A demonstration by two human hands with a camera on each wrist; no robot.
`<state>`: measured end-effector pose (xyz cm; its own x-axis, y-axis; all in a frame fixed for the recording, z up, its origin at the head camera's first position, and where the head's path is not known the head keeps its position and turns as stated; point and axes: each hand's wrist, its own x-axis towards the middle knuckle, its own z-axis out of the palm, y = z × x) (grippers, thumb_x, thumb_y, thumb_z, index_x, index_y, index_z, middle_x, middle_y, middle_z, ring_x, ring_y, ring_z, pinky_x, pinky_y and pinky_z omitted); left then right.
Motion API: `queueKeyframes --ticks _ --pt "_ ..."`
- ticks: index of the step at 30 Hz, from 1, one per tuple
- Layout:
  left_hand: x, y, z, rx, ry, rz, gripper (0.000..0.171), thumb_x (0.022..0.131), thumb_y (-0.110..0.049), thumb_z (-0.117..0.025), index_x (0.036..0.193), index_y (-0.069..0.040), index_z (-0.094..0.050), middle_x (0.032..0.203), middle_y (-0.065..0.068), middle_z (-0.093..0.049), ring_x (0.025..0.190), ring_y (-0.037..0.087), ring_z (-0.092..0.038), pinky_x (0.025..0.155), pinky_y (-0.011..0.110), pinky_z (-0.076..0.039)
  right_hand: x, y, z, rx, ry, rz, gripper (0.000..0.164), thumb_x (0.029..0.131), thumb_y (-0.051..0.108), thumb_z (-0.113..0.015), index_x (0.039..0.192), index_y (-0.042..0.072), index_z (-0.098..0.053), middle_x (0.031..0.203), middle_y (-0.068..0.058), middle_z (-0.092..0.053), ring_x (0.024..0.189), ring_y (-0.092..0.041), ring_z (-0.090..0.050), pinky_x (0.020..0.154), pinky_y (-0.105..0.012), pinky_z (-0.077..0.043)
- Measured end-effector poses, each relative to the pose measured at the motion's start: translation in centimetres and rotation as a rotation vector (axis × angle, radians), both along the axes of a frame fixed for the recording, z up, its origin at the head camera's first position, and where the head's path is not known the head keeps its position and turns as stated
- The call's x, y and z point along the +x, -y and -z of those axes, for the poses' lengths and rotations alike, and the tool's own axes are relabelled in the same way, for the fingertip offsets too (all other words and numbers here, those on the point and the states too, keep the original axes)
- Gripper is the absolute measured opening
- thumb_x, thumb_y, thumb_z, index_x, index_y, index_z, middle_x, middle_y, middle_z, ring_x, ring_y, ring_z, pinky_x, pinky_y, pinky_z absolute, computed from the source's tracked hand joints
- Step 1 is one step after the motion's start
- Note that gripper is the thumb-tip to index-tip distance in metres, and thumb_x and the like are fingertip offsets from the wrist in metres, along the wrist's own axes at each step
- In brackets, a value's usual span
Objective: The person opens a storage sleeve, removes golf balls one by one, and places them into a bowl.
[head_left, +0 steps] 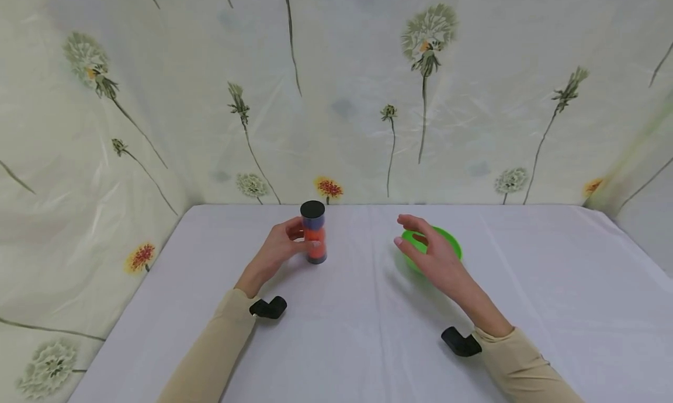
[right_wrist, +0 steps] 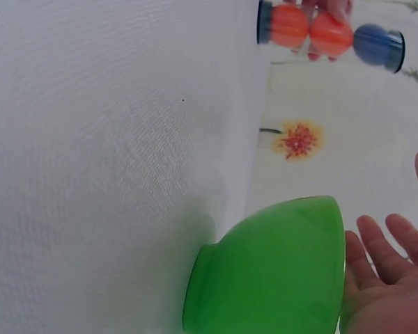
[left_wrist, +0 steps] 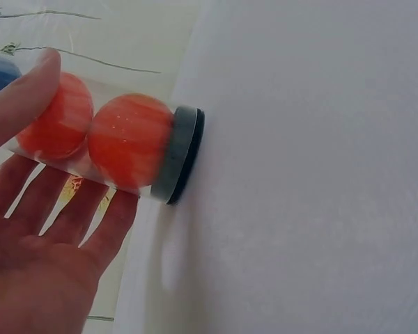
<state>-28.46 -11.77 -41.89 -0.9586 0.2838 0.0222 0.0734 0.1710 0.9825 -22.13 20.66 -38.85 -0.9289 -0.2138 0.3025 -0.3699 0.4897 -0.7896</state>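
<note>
My left hand point(head_left: 274, 250) grips a clear tube point(head_left: 315, 239) from its left side, thumb in front and fingers behind. Two orange balls point(left_wrist: 129, 139) sit low in the tube, with a blue ball point(right_wrist: 373, 44) on top of them. A black lid point(head_left: 312, 208) closes the upper end, and a dark cap point(left_wrist: 177, 154) the lower end, close over the tabletop. To the right, a green bowl point(right_wrist: 279, 271) stands upright on the table. My right hand point(head_left: 439, 263) is beside and above the bowl's rim, fingers loosely bent and holding nothing. The bowl's inside is mostly hidden.
A white cloth covers the table point(head_left: 357, 333). Behind it and at the sides hangs a pale curtain point(head_left: 336, 140) printed with dandelions and flowers. A black wrist camera point(head_left: 268, 308) sits on the left sleeve, another camera point(head_left: 461, 341) on the right.
</note>
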Motion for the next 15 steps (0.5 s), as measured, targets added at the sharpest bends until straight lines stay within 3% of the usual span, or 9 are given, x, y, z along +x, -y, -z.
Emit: queueKeyframes --ticks 15 --pt "0.25 0.19 -0.65 -0.098 -0.033 -0.011 0.042 0.084 -0.014 -0.077 0.124 -0.010 -0.063 0.122 0.006 -0.062 0.117 0.026 -0.055 0.094 0.045 -0.046 -0.26 0.03 -0.04 -0.042 0.002 0.001 0.051 0.097 0.028 -0.064 0.140 0.006 -0.048 0.140 -0.008 -0.052 0.128 -0.029 -0.049 0.104 -0.043 -0.041"
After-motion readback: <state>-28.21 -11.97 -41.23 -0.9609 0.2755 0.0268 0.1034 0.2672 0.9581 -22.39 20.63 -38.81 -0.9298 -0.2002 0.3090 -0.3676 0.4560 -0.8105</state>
